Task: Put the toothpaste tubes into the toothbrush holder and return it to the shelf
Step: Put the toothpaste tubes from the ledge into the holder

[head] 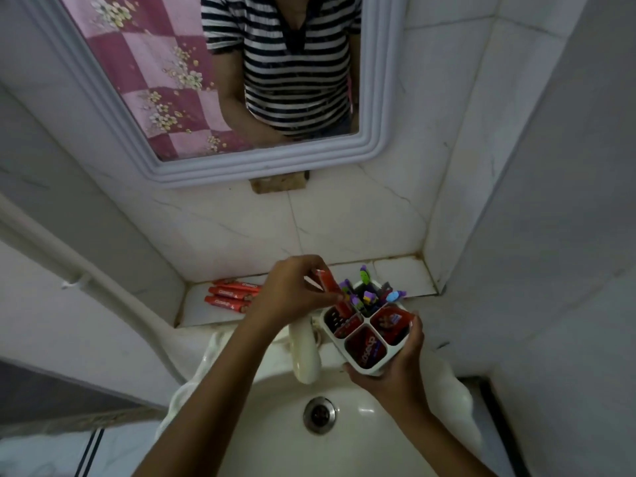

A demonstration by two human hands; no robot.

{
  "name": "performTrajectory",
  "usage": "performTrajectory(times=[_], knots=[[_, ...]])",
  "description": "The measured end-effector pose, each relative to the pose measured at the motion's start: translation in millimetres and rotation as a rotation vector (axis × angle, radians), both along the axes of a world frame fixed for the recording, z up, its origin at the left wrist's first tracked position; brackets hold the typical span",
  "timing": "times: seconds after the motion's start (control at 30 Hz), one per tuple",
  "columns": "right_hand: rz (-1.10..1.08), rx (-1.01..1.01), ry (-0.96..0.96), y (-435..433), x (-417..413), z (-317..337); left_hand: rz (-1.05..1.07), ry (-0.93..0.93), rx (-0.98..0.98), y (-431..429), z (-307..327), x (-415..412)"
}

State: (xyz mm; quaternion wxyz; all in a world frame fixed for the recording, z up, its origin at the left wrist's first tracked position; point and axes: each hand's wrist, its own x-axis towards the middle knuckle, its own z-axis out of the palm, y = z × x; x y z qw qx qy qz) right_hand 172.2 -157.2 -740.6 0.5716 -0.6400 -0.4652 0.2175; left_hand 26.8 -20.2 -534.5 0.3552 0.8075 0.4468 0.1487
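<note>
My right hand (395, 370) grips a white toothbrush holder (373, 368) with four compartments, held above the sink. Its far compartment carries several colourful toothbrushes (368, 294); the near and right ones each contain a red toothpaste tube. My left hand (289, 287) pinches another red toothpaste tube (335, 294) upright, its lower end inside the holder's left compartment. Three more red tubes (234, 293) lie side by side on the tiled shelf (406, 273), left of my left hand.
A white sink (275, 435) with a metal drain (319, 414) lies below my hands, and its cream tap (304, 352) juts out under the holder. Above the shelf hangs a framed mirror (165, 80). Tiled walls close in on both sides.
</note>
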Motion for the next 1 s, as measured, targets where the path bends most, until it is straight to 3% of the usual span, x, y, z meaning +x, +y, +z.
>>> performTrajectory(times=[0.1, 0.17, 0.27, 0.33, 0.4, 0.47, 0.67, 0.77, 0.83, 0.93, 1.0], knots=[[-0.004, -0.004, -0.007, 0.1, 1.5, -2.6, 0.047, -0.089, -0.074, 21.0, -2.3, -14.7], [0.005, 0.019, 0.001, 0.2, 2.1, -2.2, 0.14, -0.062, 0.038, 43.0, -10.8, -37.3], [0.003, 0.039, -0.012, 0.0, 2.6, -4.3, 0.229, 0.284, 0.331, 69.9, -39.8, -73.5], [-0.014, 0.037, -0.021, 1.5, 1.7, -6.6, 0.165, 0.518, 0.322, 76.1, -67.5, -94.6], [-0.015, 0.03, -0.017, 2.9, 0.9, -9.7, 0.028, 0.633, 0.347, 77.7, -92.5, -108.9], [-0.004, 0.03, -0.015, 2.8, 1.1, -10.6, -0.076, 0.624, 0.353, 77.4, -108.7, -110.4], [0.016, 0.009, 0.009, 0.7, 1.9, -10.3, -0.106, 0.647, 0.344, 101.8, -154.1, -121.9], [0.018, -0.014, 0.018, 0.3, 2.2, -8.8, -0.157, 0.67, 0.392, 98.9, -146.8, -115.3], [0.027, -0.024, 0.017, -0.1, 2.7, -7.7, -0.084, 0.586, 0.372, 93.3, -135.4, -109.3], [0.031, -0.027, 0.022, -1.0, 3.4, -7.9, -0.015, 0.559, 0.524, 81.6, -106.1, -103.4], [0.029, -0.031, 0.013, -1.6, 3.5, -8.9, 0.08, 0.35, 0.56, 70.5, -77.9, -101.4]])
